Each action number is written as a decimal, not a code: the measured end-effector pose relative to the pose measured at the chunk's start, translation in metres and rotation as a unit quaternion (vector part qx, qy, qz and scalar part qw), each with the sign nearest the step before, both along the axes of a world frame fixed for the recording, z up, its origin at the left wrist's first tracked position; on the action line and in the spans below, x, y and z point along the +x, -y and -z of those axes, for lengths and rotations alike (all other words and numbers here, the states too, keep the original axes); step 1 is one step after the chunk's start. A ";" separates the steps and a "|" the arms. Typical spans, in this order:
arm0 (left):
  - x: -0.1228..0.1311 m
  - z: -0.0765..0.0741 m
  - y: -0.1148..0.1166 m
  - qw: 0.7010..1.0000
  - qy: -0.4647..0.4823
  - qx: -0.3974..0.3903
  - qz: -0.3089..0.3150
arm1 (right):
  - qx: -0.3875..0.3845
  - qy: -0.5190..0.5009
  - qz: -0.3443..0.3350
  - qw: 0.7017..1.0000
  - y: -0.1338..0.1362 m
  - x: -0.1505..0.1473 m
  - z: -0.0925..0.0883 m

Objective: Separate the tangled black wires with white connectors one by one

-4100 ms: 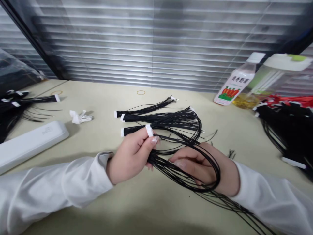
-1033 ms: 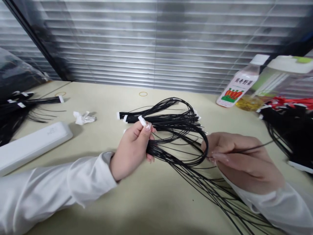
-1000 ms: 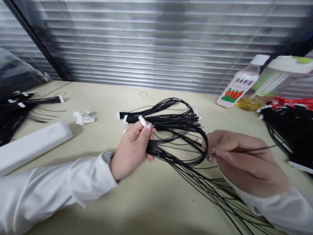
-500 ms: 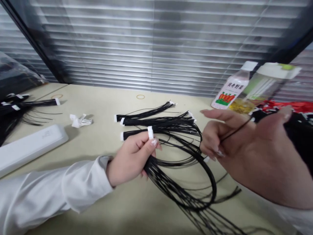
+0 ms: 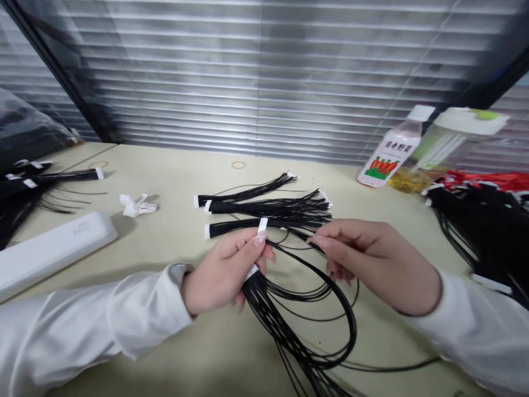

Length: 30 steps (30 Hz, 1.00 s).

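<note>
My left hand (image 5: 221, 270) grips a bundle of black wires (image 5: 275, 317) in the middle, its thumb on a small white connector (image 5: 263, 224) that sticks up above the fingers. From the hand the wires loop out to the right and down over the table. A second white piece (image 5: 252, 272) shows at the bundle under the left fingers. To the right, my right hand (image 5: 372, 264) is closed, thumb and forefinger pinching a thin black wire (image 5: 296, 234) whose tip points toward the connector. Behind both hands lie several wire bundles (image 5: 264, 207) with white ends.
A drink bottle (image 5: 390, 151) and a lidded cup (image 5: 442, 146) stand at the back right, near a pile of black and red wires (image 5: 481, 220). On the left are a white oblong case (image 5: 61, 251), crumpled paper (image 5: 138, 205) and more black wires (image 5: 37, 190).
My right hand has swung left and turned over, from palm up with a wire across its fingers to a pinch near my left hand. My left hand has hardly moved.
</note>
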<state>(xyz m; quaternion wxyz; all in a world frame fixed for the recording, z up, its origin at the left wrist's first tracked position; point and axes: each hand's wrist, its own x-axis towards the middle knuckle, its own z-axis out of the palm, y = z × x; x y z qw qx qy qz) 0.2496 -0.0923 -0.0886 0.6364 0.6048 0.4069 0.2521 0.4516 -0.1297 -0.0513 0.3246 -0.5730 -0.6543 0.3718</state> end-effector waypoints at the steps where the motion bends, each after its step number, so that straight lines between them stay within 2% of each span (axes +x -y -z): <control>1: 0.000 0.000 0.000 1.000 -0.001 -0.003 -0.002 | 0.028 0.036 -0.007 0.999 0.001 0.000 0.000; 5: 0.001 -0.002 0.000 1.000 -0.015 -0.015 0.013 | 0.149 0.150 -0.012 0.977 0.004 -0.001 0.003; 10: 0.000 -0.005 0.001 0.998 -0.024 -0.017 0.046 | 0.220 0.189 -0.027 0.957 0.004 -0.003 0.006; 20: 0.000 -0.004 0.000 0.997 -0.023 -0.001 0.079 | 0.276 0.207 -0.046 0.938 0.006 -0.002 0.011; 30: 0.000 -0.002 0.001 0.997 -0.023 -0.003 0.070 | 0.312 0.221 -0.031 0.924 0.006 -0.003 0.013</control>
